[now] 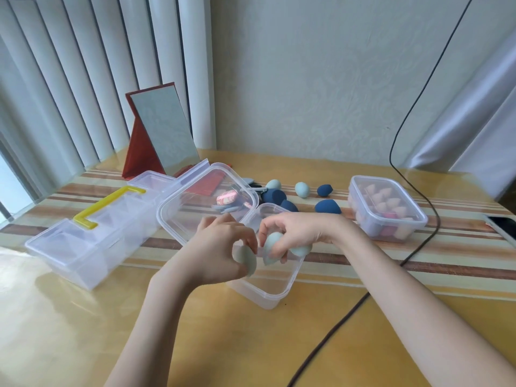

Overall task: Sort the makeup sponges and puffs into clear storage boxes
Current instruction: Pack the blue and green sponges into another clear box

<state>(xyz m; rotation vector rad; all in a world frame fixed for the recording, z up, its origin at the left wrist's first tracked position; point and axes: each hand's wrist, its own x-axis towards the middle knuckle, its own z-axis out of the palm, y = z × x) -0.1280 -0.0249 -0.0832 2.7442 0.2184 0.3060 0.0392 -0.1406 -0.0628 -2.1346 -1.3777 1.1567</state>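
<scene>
My left hand (220, 247) grips a pale green sponge (247, 261) over the open clear box (268, 296) in front of me. My right hand (296, 233) holds two pale green sponges (272, 247) above the same box. Its clear lid (167, 216) leans tilted against the box's far left side. Behind lie loose dark blue sponges (327, 206) and pale green sponges (302, 189). A closed clear box (391, 227) of pink sponges stands at the right. Flat puffs (227, 198) show through the lid.
A long clear case with a yellow handle (106, 203) lies at the left. A red-framed standing mirror (159, 135) is at the back. A black cable (349, 311) crosses the table on the right. A phone (502, 224) sits at the right edge.
</scene>
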